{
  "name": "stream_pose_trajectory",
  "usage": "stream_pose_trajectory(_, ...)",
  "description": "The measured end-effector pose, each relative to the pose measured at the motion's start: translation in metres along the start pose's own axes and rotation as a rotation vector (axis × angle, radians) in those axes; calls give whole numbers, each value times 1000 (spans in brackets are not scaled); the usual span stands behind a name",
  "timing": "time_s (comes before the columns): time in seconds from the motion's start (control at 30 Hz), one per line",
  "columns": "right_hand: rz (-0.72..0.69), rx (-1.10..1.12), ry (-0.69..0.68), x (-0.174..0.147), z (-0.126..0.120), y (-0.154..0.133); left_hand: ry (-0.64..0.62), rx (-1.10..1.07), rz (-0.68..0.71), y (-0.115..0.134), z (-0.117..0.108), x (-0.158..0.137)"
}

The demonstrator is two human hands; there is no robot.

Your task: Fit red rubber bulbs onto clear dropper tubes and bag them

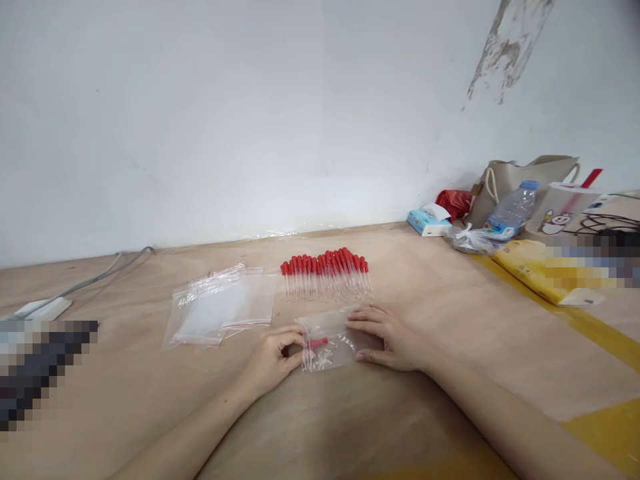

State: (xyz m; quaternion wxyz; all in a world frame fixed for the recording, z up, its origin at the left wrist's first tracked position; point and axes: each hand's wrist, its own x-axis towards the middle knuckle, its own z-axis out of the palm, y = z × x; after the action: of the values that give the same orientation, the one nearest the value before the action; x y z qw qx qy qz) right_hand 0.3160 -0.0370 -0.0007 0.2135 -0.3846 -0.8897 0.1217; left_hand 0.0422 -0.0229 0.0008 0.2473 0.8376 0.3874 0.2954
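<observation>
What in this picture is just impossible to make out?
All from the head view:
- Pixelated patch at the left edge: whatever lies there is blurred out.
- Pixelated patch at the right: things behind it are hidden.
- Small clear bag under the left hand and right hand: one red-capped dropper shows; a count is too small to tell.
- Print on the tissue pack: too small to read.

Left hand (274,360) pinched the left edge of a small clear zip bag (327,341) holding red-capped droppers; right hand (387,337) lay flat on its right side. Row of loose red-bulbed droppers (326,272) sat just beyond (parallel, bulbs away), empty bags (220,313) to the left.
</observation>
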Motion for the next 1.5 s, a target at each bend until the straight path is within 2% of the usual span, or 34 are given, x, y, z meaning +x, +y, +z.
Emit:
stream_pose_trajectory(0.27,-26,-15,7,1,-1,-3,-62,1,-26,-3,-1,-3)
stream_pose_trajectory(0.33,-46,-14,-15,1,-2,-5,-9,4,-28,-7,-3,-3)
stream_pose_trajectory(0.43,-59,-2,-53,2,-2,-8,148,41,-79,-13,-15,5)
stream_pose_trajectory(0.5,-53,6,-58,2,-1,-9,205,115,-142,-19,-28,19)
stream_pose_trajectory(0.67,-38,23,-48,1,-2,-9,213,393,-328,-41,-62,74)
stream_pose_trajectory(0.8,-17,33,-53,1,-3,-10,238,430,-452,-62,-76,104)
stream_pose_trajectory(0.93,-9,39,-64,2,-3,-10,248,372,-486,-75,-72,121)
stream_pose_trajectory(1.2,-4,50,-75,2,-5,-10,244,121,-511,-87,-48,154)
stream_pose_trajectory(1.33,-3,56,-88,2,-5,-9,294,-24,-484,-87,-47,153)
stream_pose_trajectory(1.5,-1,59,-89,2,-6,-10,321,-242,-457,-80,-58,140)
